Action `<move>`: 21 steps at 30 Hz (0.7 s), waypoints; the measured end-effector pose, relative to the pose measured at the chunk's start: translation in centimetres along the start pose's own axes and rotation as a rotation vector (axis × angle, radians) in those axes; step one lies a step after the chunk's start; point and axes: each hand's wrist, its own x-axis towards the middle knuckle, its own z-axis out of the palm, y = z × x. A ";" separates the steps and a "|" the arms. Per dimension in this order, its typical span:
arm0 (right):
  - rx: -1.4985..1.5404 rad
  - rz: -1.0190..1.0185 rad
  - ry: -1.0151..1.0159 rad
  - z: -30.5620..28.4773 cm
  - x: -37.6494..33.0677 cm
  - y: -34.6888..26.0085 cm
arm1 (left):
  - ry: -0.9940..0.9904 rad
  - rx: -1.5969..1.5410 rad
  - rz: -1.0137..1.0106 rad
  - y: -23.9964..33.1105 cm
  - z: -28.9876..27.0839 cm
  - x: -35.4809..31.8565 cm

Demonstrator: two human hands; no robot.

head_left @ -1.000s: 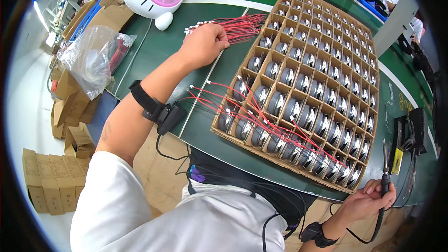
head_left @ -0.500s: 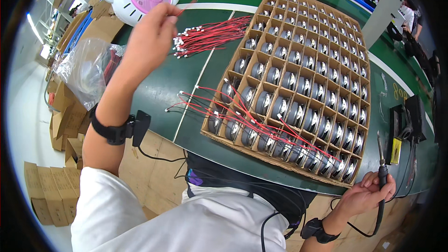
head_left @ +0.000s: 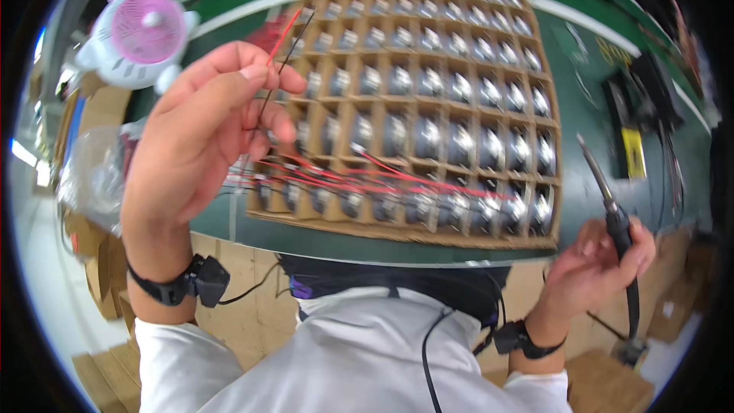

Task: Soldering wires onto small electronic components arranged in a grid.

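Observation:
Between the thumb and index finger of my left hand, a thin red-and-black wire pair is pinched. That hand hovers over the left side of a divided cardboard tray, whose cells hold small round speakers with shiny metal sides. Several red wires with white connectors lie across its nearest rows. Beyond the tray's near right corner, my right hand grips a soldering iron, its metal tip pointing up and away. Motion blurs the speakers and wire ends.
A white and pink fan stands at the far left, with a clear plastic bag nearer. Blurred red wires lie behind my left hand. On the right are a black box-shaped device and a yellow-marked item.
My left hand has come down and nearer from beside the fan, bringing the wire pair over the tray's left side. The view has turned. My right hand still holds the soldering iron.

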 end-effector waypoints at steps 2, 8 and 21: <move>0.046 -0.024 -0.173 -0.4 -0.4 -0.5 | -0.092 0.120 -0.007 -0.2 3.5 0.4; -0.089 -0.093 -0.214 -1.3 -0.5 -2.4 | -0.176 0.300 0.049 -0.8 10.8 0.0; -0.097 -0.167 -0.285 -3.0 0.0 -3.2 | -0.493 0.830 0.568 -2.4 14.9 2.6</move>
